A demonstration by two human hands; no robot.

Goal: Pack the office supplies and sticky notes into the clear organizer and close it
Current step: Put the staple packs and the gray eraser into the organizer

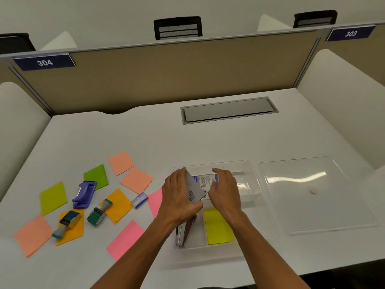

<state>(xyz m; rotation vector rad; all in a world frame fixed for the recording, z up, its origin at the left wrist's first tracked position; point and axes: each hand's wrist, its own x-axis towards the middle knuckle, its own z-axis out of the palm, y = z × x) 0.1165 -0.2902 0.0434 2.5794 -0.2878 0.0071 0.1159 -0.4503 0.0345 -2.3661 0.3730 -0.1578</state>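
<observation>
The clear organizer (253,172) lies open on the white desk, its clear lid (312,197) flat to its right. Inside it are a yellow sticky pad (217,226), a stapler (185,232) at its left side and a white labelled box (206,180). My left hand (179,197) grips a grey stamp pad case (193,190), tilted over the organizer's left compartment. My right hand (225,190) hovers over the white box with fingers spread. Loose sticky notes in orange (136,180), green (53,198) and pink (126,238) lie to the left.
Left of the organizer are a purple hole punch (85,193), two green-handled stamps (100,212) (66,223) and a small blue staple box (139,199). A grey cable hatch (229,110) is set in the desk's far side, before a tan partition (166,76).
</observation>
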